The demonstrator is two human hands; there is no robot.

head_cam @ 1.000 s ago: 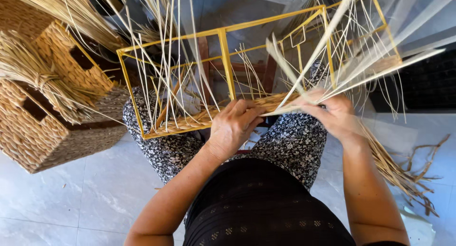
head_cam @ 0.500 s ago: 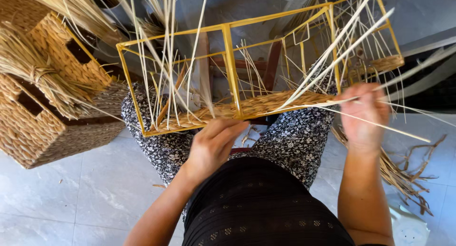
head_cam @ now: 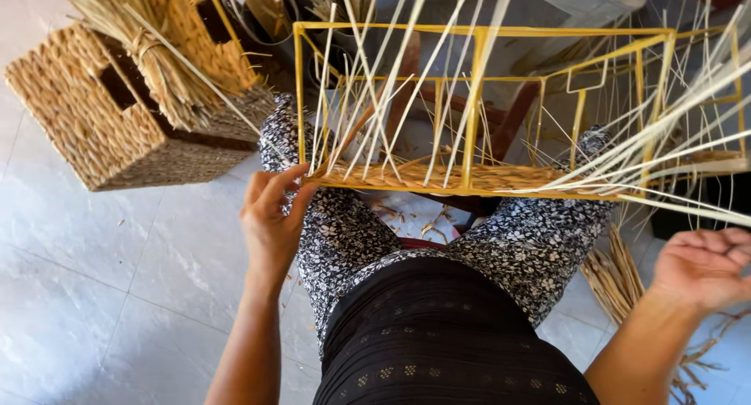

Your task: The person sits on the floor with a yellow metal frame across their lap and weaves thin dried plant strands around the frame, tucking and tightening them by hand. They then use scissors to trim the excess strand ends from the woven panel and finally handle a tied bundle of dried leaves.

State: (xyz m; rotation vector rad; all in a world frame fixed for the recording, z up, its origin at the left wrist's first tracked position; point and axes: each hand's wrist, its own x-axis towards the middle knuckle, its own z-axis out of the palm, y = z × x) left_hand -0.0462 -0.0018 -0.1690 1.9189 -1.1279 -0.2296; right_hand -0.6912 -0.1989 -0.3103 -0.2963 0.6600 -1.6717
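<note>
Currently, the rectangular yellow metal wire frame (head_cam: 477, 108) rests across the person's knees, with a woven band of pale straw (head_cam: 438, 177) along its near bottom rail. The left hand (head_cam: 270, 217) pinches the frame's near left corner. The right hand (head_cam: 700, 266) hangs loosely open and empty just below long pale straw strands (head_cam: 665, 151), well apart from the woven brown baskets (head_cam: 117, 116).

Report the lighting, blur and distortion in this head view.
Head view: soft, even daylight with a pale sheen on the grey floor tiles; wide-lens bending toward the edges; the right hand and the pale straw strands above it are smeared, while the left hand and the yellow wire frame look sharp.
</note>
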